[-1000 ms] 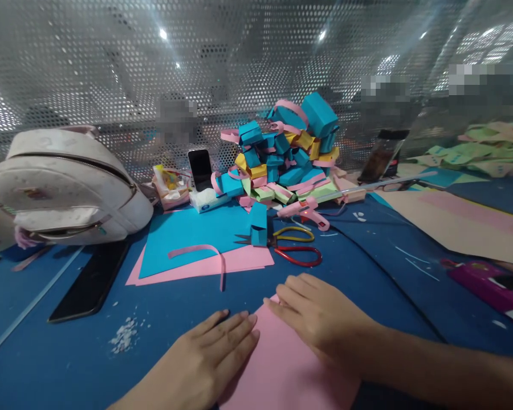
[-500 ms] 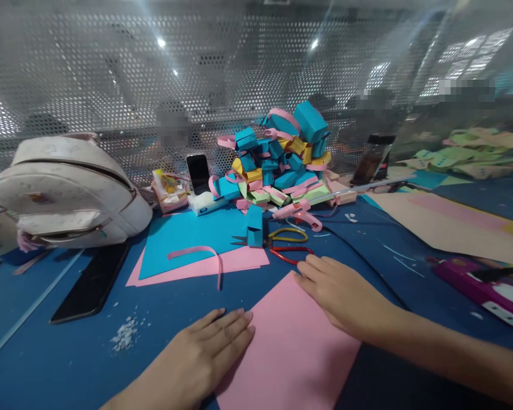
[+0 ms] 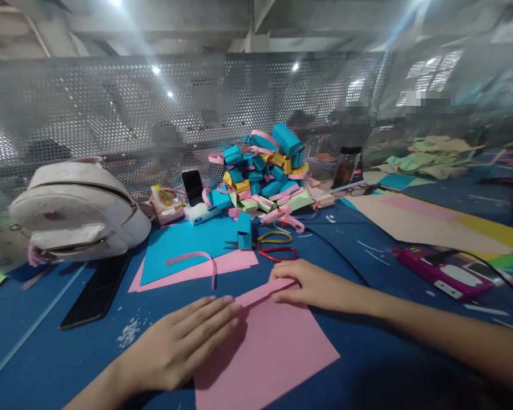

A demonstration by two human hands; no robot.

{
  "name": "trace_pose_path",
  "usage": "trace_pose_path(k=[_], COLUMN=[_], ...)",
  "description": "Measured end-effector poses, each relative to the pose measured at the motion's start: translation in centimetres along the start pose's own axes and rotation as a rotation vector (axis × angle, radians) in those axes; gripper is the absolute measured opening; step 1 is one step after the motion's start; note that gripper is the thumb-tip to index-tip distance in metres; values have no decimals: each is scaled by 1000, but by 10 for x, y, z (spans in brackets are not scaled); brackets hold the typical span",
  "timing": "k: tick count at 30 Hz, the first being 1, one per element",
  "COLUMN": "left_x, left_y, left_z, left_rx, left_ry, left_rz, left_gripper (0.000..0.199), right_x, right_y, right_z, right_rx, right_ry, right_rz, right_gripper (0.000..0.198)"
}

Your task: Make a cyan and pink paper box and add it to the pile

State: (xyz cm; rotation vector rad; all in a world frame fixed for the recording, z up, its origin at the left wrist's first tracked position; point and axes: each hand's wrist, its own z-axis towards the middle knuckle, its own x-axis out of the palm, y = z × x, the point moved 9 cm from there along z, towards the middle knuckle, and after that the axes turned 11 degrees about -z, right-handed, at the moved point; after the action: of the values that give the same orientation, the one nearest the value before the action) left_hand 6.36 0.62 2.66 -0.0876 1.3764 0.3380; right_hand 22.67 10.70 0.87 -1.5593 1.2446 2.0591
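A pink paper sheet (image 3: 267, 356) lies in front of me, its far edge turned up in a narrow fold. My left hand (image 3: 183, 344) rests flat over the left part of that edge, fingers stretched out. Pinched between the thumb and fingers of my right hand (image 3: 310, 285) is the fold's right end. Just beyond the sheet are scissors (image 3: 277, 254) with one yellow and one red handle, and a small blue paper box (image 3: 244, 232) sits by their blades. A pink glue gun (image 3: 283, 215) lies behind them. A curled pink paper strip (image 3: 192, 256) rests on stacked sheets to the left.
A heap of folded paper pieces (image 3: 260, 176) stands at the back, near a propped phone (image 3: 192, 187). At left are a white backpack (image 3: 81, 210) and a dark phone (image 3: 96, 293). A purple device (image 3: 442, 273) with a cable lies right. A perforated metal screen (image 3: 235, 97) closes the back.
The pink sheet's far edge has been folded up and the sheet has turned slightly. My right hand has gone from resting at its corner to pinching the fold. The view has tilted upward.
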Motion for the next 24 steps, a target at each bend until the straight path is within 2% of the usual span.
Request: trace_pose_path(k=[2,4,5,7,8,10,13,16,20,24], left_x=[-6,-12,-15,-17,-13,-5,5,10,11,13], left_y=[4,13,21,46,58,72,75,69,65,59], left_z=[-4,-9,-12,-20,-24,-31,-33,-31,-36,-37], left_rx=[-12,-88,-171,-427,-575,-807,-1010,-1070,-1101,-1082], left_ry=[-34,-137,-206,-340,-368,-405,-416,-418,-501,-474], left_rz=[-34,-96,-150,-316,-424,-628,-886,-1031,-1100,-1142], left_gripper=[48,48,47,52,55,46,29,31,33,36], right_x=[-5,-14,-18,-23,-24,-25,-27,-30,-33,-32], right_y=[2,3,3,4,4,6,10,15,20,23], right_z=[1,2,2,1,0,-1,-3,-4,-5,-5], right_rx=[12,8,8,14,18,21,12,7,-2,8], right_ry=[-21,-77,-111,-158,-174,-188,-203,-218,-234,-241], right_rz=[152,247,265,265,257,240,202,153,91,5], right_gripper=[11,13,13,12,12,11,10,9,10,9])
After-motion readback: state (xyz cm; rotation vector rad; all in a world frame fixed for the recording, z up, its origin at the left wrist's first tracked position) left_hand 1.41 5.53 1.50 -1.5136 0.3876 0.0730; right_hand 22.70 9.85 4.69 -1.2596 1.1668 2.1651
